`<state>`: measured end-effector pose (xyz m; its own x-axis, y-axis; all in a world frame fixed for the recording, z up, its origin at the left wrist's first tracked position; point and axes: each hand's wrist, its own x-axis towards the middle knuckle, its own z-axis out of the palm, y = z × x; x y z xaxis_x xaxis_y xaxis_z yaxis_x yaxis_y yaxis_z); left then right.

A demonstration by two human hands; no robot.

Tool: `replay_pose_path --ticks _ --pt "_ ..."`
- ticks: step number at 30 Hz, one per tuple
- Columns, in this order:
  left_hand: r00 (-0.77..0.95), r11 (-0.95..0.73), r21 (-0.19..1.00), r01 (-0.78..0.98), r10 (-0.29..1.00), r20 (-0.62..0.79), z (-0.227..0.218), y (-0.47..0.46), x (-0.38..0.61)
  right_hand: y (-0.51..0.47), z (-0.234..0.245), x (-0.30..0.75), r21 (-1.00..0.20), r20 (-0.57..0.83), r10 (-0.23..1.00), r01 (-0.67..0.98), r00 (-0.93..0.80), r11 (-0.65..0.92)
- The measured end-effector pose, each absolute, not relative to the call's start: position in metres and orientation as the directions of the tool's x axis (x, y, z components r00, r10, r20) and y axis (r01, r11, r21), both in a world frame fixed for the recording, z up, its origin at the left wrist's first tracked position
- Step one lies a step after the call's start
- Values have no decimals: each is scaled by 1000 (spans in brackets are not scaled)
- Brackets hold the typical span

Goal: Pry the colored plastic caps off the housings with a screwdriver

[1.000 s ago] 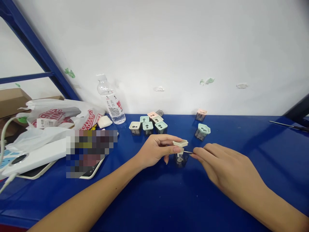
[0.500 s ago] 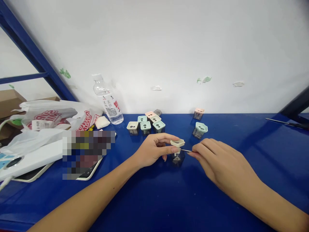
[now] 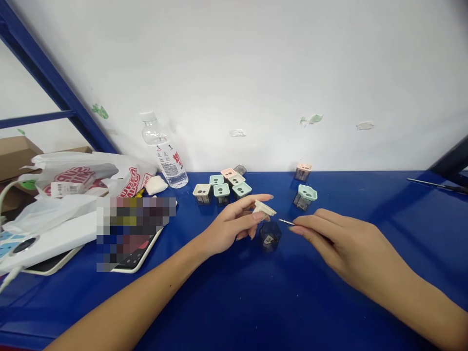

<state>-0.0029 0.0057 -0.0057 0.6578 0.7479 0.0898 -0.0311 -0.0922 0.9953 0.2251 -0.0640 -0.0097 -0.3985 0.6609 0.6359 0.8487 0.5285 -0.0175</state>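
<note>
Beside dark cup (image 3: 270, 237), left hand (image 3: 228, 225) tight around lid (image 3: 263, 209), right hand (image 3: 336, 239) tight around pin (image 3: 286, 222).

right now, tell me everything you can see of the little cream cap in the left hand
The cream cap is a small, flat piece with angled corners, seemingly matte plastic. It is held in the air, tilted, its right end dipping toward the dark see-through cup that stands just below it on the blue table. The left hand pinches it between thumb and fingertips. The thin pin in the right hand points toward it but does not touch it.
</note>
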Motion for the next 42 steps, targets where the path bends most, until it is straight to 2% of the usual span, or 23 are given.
replay_pose_path --ticks 3,5,14,20,23,27,31,37,42 --pt "663 -46 998 -51 745 68 -6 5 -5 -64 -5 224 -180 598 699 784 -392 594" --pt "653 -81 996 -27 753 79 -6 4 -5 -64 -3 222 -237 585 703 744 -405 625" --pt "622 -356 931 81 748 232 -1 -7 -3 -64 -10 222 -329 529 766 744 -365 582" --pt "678 -607 775 175 645 352 0 -12 -2 -71 -4 214 -365 470 748 669 -468 648" --pt "704 -661 723 203 612 362 -1 -16 -1 -75 -6 209 -286 542 687 663 -483 692" --pt "720 -692 677 253 602 346 -1 -25 2 -75 -17 206 -43 699 540 726 -469 686" --pt "716 -648 704 291 636 289 1 -31 3 -76 -22 205 82 723 470 738 -507 670" --pt "777 -631 700 336 605 173 16 -35 1 -81 -16 202 -96 674 550 679 -494 728" --pt "727 -709 589 389 629 276 15 -34 0 -82 -12 202 -91 692 565 721 -450 686"
